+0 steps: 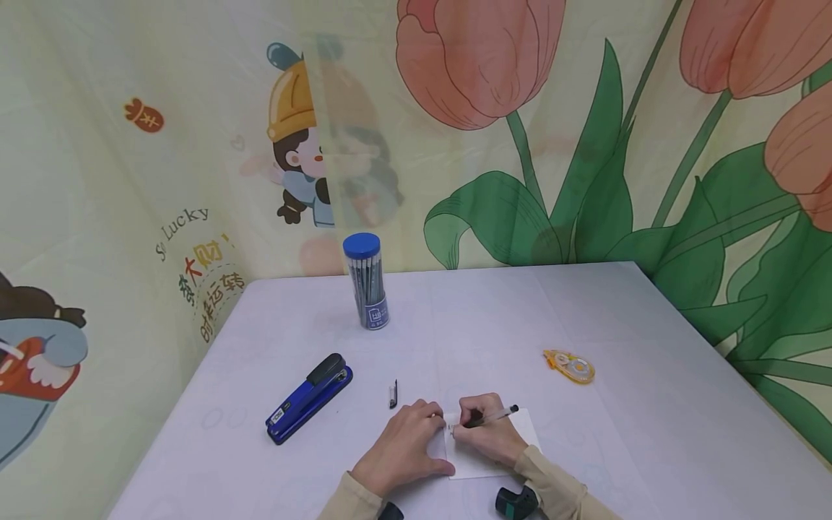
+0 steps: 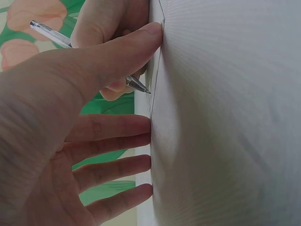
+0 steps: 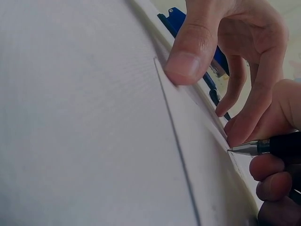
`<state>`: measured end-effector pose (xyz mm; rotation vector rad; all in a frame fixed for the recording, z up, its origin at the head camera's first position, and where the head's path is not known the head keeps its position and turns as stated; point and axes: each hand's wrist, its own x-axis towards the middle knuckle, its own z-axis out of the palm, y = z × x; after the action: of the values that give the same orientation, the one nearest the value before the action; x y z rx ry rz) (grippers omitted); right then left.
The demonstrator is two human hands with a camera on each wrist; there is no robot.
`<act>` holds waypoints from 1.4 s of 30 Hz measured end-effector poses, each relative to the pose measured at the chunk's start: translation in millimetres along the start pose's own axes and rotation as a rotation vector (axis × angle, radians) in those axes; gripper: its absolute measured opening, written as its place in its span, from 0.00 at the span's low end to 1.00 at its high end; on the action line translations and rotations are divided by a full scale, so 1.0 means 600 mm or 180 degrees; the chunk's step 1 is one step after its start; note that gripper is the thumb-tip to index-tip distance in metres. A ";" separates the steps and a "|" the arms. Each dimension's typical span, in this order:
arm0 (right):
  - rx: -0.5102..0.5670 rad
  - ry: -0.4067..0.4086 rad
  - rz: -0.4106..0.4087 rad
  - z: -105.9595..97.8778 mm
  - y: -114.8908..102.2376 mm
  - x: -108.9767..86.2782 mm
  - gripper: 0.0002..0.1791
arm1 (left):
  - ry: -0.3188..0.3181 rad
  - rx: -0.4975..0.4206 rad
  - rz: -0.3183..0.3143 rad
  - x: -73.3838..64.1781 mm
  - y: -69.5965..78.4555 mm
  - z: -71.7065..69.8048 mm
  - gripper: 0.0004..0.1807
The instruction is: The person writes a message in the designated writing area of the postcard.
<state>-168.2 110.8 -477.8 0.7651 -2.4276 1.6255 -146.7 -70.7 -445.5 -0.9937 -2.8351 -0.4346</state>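
A pen (image 1: 505, 414) with a clear barrel, black grip and metal tip slants in my right hand (image 1: 492, 435), pinched between thumb and fingers. Its tip meets a small white sheet of paper (image 1: 477, 468) near the left edge, as the right wrist view shows at the pen tip (image 3: 242, 149). My left hand (image 1: 404, 448) rests at the sheet's left side, fingers spread and thumb pressing its near left corner. In the left wrist view, the fingertips (image 2: 143, 125) of that hand touch down on the surface. Just beyond it lies a black-and-clear pen cap (image 1: 393, 394).
A blue stapler (image 1: 308, 399) with a black top lies to the left. Farther back stands a clear jar (image 1: 367, 283) of pencils with a blue lid. An orange correction tape (image 1: 569, 366) is at the right. A printed curtain (image 1: 364, 144) hangs behind the white table (image 1: 650, 404).
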 end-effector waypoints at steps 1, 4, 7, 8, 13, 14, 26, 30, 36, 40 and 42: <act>-0.0001 0.0010 0.0011 0.000 0.004 0.000 0.14 | -0.0008 0.0006 -0.0003 0.000 0.000 0.000 0.31; 0.0026 0.0037 0.0041 -0.002 0.008 0.001 0.14 | -0.0026 0.0024 -0.0014 0.001 0.000 -0.002 0.31; 0.0036 0.0073 0.0074 -0.006 0.007 0.002 0.14 | -0.0048 0.0028 -0.0037 0.002 0.000 -0.003 0.31; 0.0028 0.0077 0.0092 -0.007 0.006 0.002 0.14 | -0.0059 0.0011 -0.0053 0.002 0.000 -0.003 0.31; -0.0005 0.0134 0.0126 -0.011 0.006 0.003 0.14 | -0.0089 -0.0042 -0.0106 0.003 -0.001 -0.004 0.31; 0.0006 0.0143 0.0125 -0.011 0.006 0.003 0.14 | -0.0086 -0.0043 -0.0109 0.003 -0.001 -0.004 0.31; -0.0006 0.0087 0.0175 -0.013 0.009 -0.001 0.13 | -0.0084 0.0017 -0.0070 0.002 0.000 -0.003 0.31; -0.0037 0.0061 0.0218 -0.011 0.012 -0.003 0.15 | -0.0062 0.0016 -0.0056 0.002 0.001 -0.002 0.31; -0.0079 0.0034 0.0087 -0.010 0.015 -0.003 0.15 | -0.0016 0.0046 -0.0011 0.001 0.000 -0.001 0.31; -0.0079 0.0047 0.0073 -0.010 0.014 -0.003 0.15 | -0.0004 0.0051 0.0004 0.001 0.000 -0.001 0.31; -0.0082 0.0056 0.0101 -0.010 0.013 -0.003 0.15 | -0.0012 0.0048 -0.0001 0.001 0.000 -0.001 0.31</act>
<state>-171.4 119.4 -482.7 0.7092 -2.4558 1.6017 -147.3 -70.6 -444.8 -0.9925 -2.8377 -0.4111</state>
